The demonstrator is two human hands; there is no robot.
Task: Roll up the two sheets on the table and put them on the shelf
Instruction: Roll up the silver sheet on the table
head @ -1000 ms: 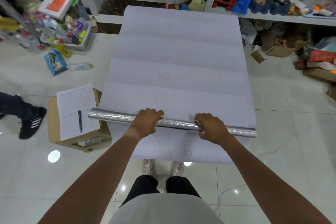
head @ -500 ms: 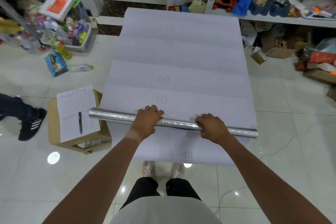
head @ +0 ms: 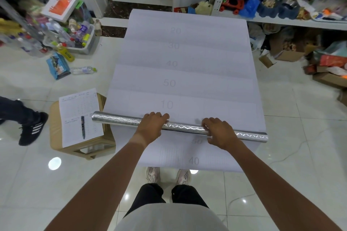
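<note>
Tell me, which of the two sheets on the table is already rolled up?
The shiny silver sheet, a tight roll lying across the table under both hands. The white sheet printed with grey numbers lies spread flat beneath it.

1. The room is evenly and brightly lit from overhead, with a cool white cast.
2. The glossy white tiled floor (head: 300, 137) carries round glare spots of ceiling lamps, the largest near the low wooden stool (head: 56, 137).
3. Shadows are soft and faint.
4. The crinkled silver foil roll (head: 116, 119) glints along its length.
5. Wide-angle distortion bends the tile lines and the white metal shelf (head: 300, 21) towards the edges.
6. The cluttered upper corners are smeared with blur; the centre is sharper.
</note>
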